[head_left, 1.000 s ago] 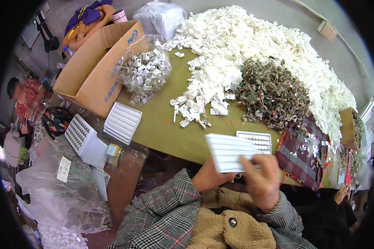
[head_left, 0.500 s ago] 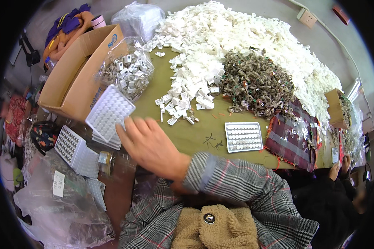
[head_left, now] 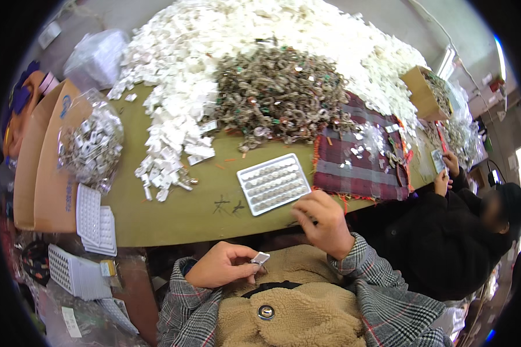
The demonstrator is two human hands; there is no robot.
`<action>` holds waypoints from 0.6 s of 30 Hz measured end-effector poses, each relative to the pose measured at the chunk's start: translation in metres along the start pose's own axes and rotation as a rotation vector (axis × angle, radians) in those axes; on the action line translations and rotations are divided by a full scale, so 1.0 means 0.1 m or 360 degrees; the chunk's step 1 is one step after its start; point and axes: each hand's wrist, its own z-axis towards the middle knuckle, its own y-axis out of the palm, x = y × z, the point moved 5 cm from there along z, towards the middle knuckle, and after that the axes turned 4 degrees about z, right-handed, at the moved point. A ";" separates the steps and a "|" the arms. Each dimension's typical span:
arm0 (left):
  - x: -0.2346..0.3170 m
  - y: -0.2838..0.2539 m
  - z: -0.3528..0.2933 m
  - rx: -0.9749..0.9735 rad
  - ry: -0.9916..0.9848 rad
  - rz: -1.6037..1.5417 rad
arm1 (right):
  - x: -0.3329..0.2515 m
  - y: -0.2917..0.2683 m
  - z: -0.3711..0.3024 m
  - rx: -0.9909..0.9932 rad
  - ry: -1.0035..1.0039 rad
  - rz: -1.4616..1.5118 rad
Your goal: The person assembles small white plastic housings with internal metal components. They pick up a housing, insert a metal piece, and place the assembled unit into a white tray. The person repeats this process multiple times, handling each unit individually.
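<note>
Fingers of the left hand (head_left: 223,266) are closed round a small rectangular piece (head_left: 261,258), pinched between thumb and forefinger just in front of a tan fleece garment (head_left: 295,280). On the right hand (head_left: 325,224), the fingers are curled and a bit blurred, so whether anything is gripped there honestly can't be told. That hand is held right by the near right corner of a white plastic tray (head_left: 246,195), so it's the closer one. From its fingertips the tray lies forward and to the left, long axis running left to right, right end angled away; from the pinched piece it's found ahead, a touch right. Rows of round silvery pieces (head_left: 276,174) are seated in it. Further out, a grey-brown tangled heap (head_left: 278,92) is piled behind, and a plaid cloth (head_left: 353,165) is spread to the right.
</note>
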 end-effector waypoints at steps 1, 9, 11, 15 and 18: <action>0.06 0.02 0.04 0.0021 0.0030 -0.0055 | 0.13 -0.07 -0.05 0.0075 0.0126 -0.0024; 0.17 0.10 0.38 0.0425 0.0158 -0.0685 | 0.61 -0.15 -0.09 0.0349 0.0320 0.0041; 0.16 0.12 0.42 0.0564 0.0116 -0.0556 | 0.60 -0.09 -0.08 0.0338 0.0269 -0.0019; 0.18 0.09 0.42 0.0787 0.0128 -0.0404 | 0.55 -0.02 -0.11 0.0287 0.0208 -0.0013; 0.22 0.04 0.40 0.0885 0.0209 -0.0375 | 0.54 0.01 -0.13 0.0227 0.0264 0.0080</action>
